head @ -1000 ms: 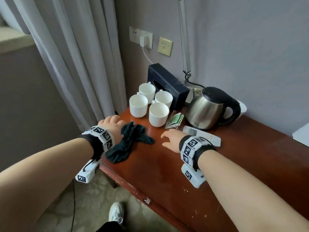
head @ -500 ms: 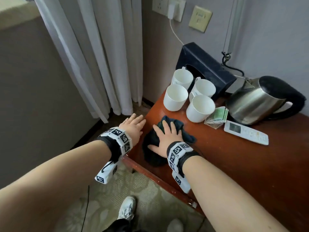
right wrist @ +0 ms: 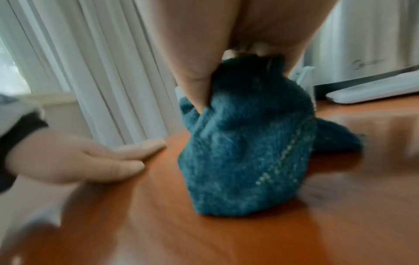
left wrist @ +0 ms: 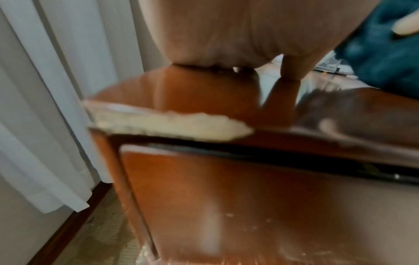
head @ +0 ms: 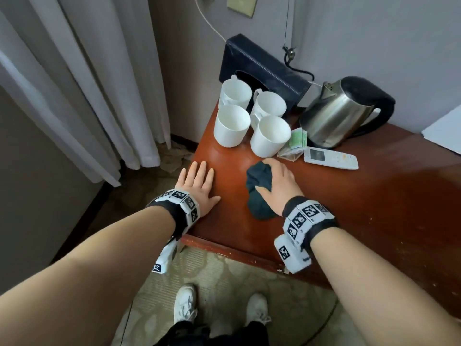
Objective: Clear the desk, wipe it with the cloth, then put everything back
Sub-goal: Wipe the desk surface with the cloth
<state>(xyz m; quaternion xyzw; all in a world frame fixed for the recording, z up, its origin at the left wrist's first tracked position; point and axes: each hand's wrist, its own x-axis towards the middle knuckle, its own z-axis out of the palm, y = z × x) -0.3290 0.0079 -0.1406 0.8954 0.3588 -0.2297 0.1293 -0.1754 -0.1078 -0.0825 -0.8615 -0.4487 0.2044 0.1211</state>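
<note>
My right hand (head: pixel 279 183) lies over the bunched dark teal cloth (head: pixel 259 196) on the red-brown desk (head: pixel 374 208), just in front of the cups. In the right wrist view its thumb (right wrist: pixel 195 86) digs into the cloth (right wrist: pixel 244 152) and the fingers curl over the far side. My left hand (head: pixel 199 186) rests flat, fingers straight, on the desk's near left corner, a hand's width left of the cloth. Several white cups (head: pixel 269 136), a steel kettle (head: pixel 336 113), a white remote (head: pixel 330 158), tea packets (head: pixel 296 141) and a black tissue box (head: pixel 264 68) stand at the back.
White curtains (head: pixel 87 83) hang left of the desk. A cord runs down the wall behind the kettle. A white sheet (head: pixel 444 131) lies at the far right. The desk's front edge (head: pixel 249 255) is close to my feet on the carpet.
My right hand has slid the cloth right and away from the corner toward the cups. My left hand has come to lie flat on the desk corner. The head camera has tilted down.
</note>
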